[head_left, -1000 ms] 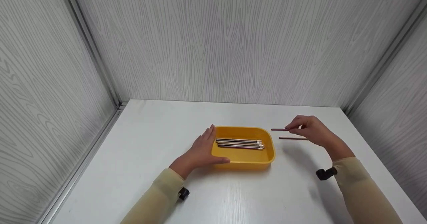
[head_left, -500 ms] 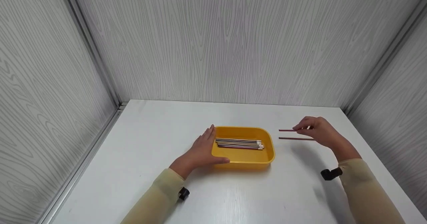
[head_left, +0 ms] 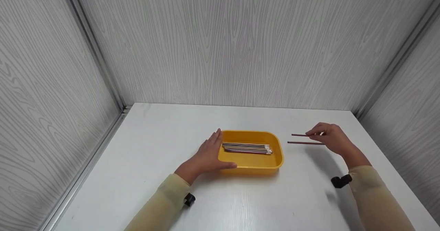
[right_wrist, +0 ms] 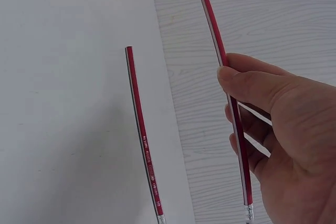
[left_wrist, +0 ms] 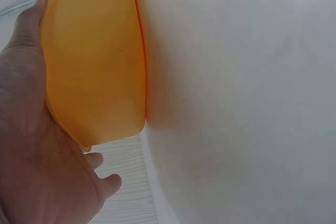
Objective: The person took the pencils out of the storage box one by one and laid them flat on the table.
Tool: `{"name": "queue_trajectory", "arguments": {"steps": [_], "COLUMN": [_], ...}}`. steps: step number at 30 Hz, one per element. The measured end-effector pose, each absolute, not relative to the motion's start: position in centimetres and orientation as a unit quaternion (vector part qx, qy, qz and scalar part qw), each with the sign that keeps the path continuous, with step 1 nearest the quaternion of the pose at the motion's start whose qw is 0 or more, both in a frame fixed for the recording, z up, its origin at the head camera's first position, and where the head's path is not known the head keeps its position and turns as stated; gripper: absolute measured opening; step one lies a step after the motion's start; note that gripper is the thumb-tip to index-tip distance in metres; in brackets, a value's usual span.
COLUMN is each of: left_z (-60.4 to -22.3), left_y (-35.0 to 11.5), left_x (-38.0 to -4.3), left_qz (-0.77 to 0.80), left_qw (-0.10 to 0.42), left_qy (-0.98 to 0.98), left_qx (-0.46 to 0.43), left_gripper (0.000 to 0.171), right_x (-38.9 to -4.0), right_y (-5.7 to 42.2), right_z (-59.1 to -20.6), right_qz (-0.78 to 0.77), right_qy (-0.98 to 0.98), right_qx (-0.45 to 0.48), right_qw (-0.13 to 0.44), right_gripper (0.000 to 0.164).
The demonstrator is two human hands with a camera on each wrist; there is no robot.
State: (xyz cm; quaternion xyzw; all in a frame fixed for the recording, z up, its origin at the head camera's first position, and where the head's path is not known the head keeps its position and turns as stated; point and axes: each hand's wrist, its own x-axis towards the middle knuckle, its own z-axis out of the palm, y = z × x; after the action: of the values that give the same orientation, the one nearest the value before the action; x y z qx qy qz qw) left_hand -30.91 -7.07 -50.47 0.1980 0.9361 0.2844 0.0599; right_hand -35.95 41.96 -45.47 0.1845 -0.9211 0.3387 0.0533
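The thumb and forefinger of the right hand (head_left: 329, 137) are pinching a red striped pencil (right_wrist: 214, 29) between them, while the other fingers are bending behind it. Its silver ferrule is showing at the lower end in the right wrist view. Just beside, a second red pencil (right_wrist: 138, 108), with small pale lettering, is lying on the white table (head_left: 165, 128), nearly parallel to the held one. Compared with one second ago, the right hand and its pencil are standing farther to the right, so the pencil's tip is now more apart from the yellow plastic tray (head_left: 252, 162); the second pencil is keeping its same place.

The left hand (head_left: 205, 155) is resting against the tray's left end with straight fingers, the thumb spreading away from them along the near rim. This hand and the tray are remaining as they were. Inside the tray, a row of striped pencils (head_left: 245, 148) is lying side by side, their white eraser ends pointing right. Outward from there, pale yellow sleeves (head_left: 373, 189) are covering both forearms, and wood-grain panels (head_left: 220, 52) are enclosing the table behind and at the sides.
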Motion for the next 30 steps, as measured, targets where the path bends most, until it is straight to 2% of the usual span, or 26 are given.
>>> {"name": "queue_trajectory", "arguments": {"steps": [16, 30], "left_z": [-50.7, -50.6], "left_y": [-7.3, -7.4], "left_x": [-31.2, -31.2], "left_qz": [0.287, 0.278], "left_qw": [0.061, 0.065], "left_qy": [0.935, 0.938], "left_qx": [0.198, 0.194], "left_gripper": [0.145, 0.145], "right_x": [-36.6, -36.8], "right_y": [42.2, 41.9], "right_z": [-49.1, -50.5], "right_qz": [0.327, 0.331], "right_qy": [-0.932, -0.935], "right_qx": [0.151, 0.124], "right_qw": [0.045, 0.040], "right_gripper": [0.019, 0.019]}}
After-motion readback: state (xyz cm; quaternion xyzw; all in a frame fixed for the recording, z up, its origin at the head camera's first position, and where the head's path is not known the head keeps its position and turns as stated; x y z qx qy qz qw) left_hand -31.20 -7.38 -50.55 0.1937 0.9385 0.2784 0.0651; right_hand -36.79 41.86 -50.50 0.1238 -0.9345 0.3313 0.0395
